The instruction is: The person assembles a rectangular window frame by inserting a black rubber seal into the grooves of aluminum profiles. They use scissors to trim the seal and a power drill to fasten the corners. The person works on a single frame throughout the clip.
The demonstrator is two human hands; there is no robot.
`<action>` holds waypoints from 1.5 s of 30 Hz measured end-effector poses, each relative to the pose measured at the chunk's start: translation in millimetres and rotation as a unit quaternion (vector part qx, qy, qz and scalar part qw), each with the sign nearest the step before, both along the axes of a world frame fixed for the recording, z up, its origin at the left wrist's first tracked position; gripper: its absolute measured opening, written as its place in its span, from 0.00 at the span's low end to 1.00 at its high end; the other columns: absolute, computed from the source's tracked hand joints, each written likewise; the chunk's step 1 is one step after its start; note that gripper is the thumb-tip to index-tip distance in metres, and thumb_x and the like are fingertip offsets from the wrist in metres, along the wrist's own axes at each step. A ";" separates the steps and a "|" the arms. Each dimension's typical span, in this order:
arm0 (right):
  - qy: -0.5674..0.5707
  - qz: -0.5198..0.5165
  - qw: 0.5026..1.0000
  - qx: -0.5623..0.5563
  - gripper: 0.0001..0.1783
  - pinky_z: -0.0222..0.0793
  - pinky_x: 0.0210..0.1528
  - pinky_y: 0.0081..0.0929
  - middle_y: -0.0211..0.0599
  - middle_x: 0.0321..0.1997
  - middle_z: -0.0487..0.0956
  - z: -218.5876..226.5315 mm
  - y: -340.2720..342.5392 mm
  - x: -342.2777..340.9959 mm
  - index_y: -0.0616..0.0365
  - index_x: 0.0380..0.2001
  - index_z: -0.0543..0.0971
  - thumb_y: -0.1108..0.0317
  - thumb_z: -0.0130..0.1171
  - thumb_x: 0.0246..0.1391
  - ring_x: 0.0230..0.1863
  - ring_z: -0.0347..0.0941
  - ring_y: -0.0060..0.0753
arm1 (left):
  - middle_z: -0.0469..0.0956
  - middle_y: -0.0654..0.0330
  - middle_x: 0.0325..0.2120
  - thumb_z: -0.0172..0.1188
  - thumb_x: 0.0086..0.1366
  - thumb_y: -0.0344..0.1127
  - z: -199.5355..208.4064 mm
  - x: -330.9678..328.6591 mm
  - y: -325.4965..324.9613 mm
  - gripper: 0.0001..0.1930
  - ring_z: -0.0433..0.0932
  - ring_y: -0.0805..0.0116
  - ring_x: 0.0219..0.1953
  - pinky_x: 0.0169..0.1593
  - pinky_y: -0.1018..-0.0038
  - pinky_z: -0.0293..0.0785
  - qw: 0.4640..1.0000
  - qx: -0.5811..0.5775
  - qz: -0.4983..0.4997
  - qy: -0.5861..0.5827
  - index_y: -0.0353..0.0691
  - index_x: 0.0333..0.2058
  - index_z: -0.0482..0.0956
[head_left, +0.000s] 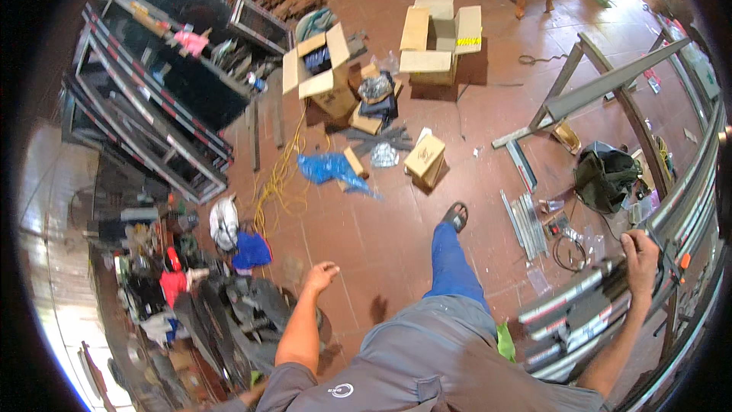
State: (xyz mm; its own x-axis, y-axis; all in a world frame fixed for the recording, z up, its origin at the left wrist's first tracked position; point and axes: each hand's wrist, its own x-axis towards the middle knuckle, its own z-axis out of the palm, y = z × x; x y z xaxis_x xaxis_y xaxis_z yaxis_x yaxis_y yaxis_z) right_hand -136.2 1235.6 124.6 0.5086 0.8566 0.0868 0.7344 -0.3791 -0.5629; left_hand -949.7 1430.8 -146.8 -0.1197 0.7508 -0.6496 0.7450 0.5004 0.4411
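Observation:
My left hand (322,276) hangs over the tiled floor with loosely bent fingers, and nothing shows in it. My right hand (640,258) is at the right, its fingers curled in; what they hold, if anything, is hidden. It appears above a stack of long metal profiles (579,328), close to a black clamp-like tool (671,263) with an orange part. Whether the hand touches them I cannot tell. A coiled black cable (568,252) and a bundle of short grey metal strips (524,225) lie on the floor nearby.
Open cardboard boxes (427,61) stand ahead, with a small carton (425,156), blue plastic (328,168) and a tangled yellow cord (278,183) nearer. Metal frames (145,107) lean at the left above a cluttered heap (221,313). A metal frame (610,84) stands at the right beside a dark bag (606,175).

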 end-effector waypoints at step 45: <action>0.483 -0.191 0.798 -0.306 0.29 0.76 0.32 0.35 0.47 0.48 0.86 -275.0 1230.8 100.5 0.59 0.60 0.80 0.48 0.69 0.68 0.35 0.86 0.42 | 0.84 0.67 0.30 0.65 0.76 0.41 -36.4 394.9 1241.9 0.12 0.82 0.76 0.28 0.33 0.75 0.78 0.920 0.002 0.241 -0.308 0.38 0.42 0.89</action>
State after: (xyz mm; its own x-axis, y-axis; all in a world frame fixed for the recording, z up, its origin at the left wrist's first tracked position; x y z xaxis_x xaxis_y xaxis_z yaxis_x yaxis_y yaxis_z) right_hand -35.7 2466.4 -150.3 0.3191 0.3555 -0.8785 -0.1642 -0.8922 -0.4207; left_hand -554.8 2672.7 -183.2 -0.0499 0.7087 -0.7037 0.0453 0.7055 0.7073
